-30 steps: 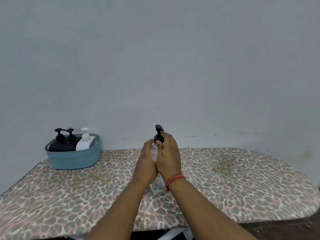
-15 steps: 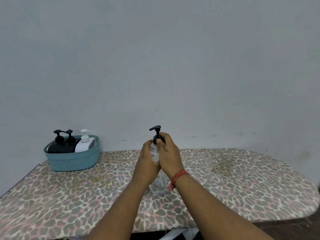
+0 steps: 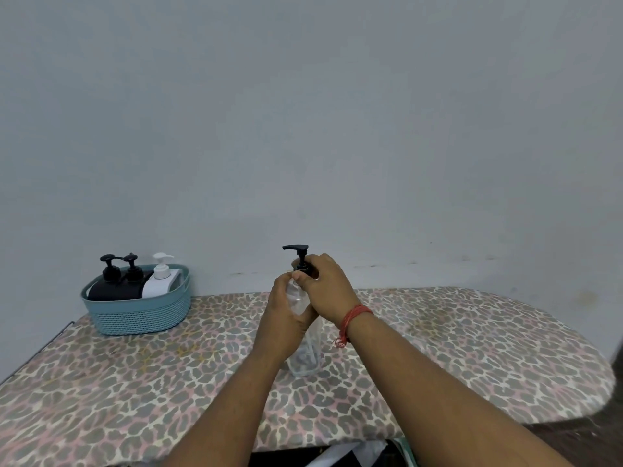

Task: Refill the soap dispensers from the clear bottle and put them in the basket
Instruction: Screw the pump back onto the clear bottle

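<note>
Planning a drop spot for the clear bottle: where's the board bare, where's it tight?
Bare: the stretch of board right of the clear bottle out to the rounded end, and the near-left patch between the basket and the left forearm. Tight: the basket holds three dispensers; both hands, left hand and right hand, crowd the bottle mid-board.

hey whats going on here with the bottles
A person stands a clear bottle upright on the leopard-print board. The left hand grips its body while the right hand pinches the collar of its black pump, as if screwing it. Three dispensers, two black and one white, already sit in the teal basket by the wall.
</note>
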### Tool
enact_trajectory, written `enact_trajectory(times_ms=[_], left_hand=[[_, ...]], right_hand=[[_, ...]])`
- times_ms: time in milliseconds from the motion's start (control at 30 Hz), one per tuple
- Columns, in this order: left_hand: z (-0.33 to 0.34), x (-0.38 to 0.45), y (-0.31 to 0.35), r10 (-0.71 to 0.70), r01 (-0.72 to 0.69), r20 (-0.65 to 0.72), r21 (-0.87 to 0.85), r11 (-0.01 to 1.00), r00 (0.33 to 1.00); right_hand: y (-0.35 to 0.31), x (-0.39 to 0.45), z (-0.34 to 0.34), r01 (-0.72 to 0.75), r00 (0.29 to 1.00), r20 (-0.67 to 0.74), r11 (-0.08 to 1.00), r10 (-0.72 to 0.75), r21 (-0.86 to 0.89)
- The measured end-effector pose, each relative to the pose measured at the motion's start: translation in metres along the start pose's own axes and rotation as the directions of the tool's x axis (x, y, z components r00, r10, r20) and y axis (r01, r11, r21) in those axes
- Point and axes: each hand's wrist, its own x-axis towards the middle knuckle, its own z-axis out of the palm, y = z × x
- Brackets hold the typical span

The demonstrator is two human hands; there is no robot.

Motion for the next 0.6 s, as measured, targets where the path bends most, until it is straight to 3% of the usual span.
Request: enact_trajectory(times_ms=[333, 500, 600], left_hand=[[0.002, -0.001, 0.005, -0.002, 0.002, -0.001, 0.132, 0.991, 1.0], [0.001, -0.003, 0.004, 0.031, -0.031, 0.0, 0.109, 0.994, 1.0], [0.002, -0.008, 0.012, -0.001, 0.001, -0.009, -0.002, 1.0, 1.0]], right_hand=[[-0.001, -0.006, 0.023, -0.063, 0.966, -0.246, 0.994, 0.083, 0.089], [-0.007, -0.011, 0.033, -0.104, 0.945, -0.318, 0.992, 0.078, -0.065], [-0.008, -0.011, 0.034, -0.14, 0.931, -0.352, 0.984, 0.091, -0.114]])
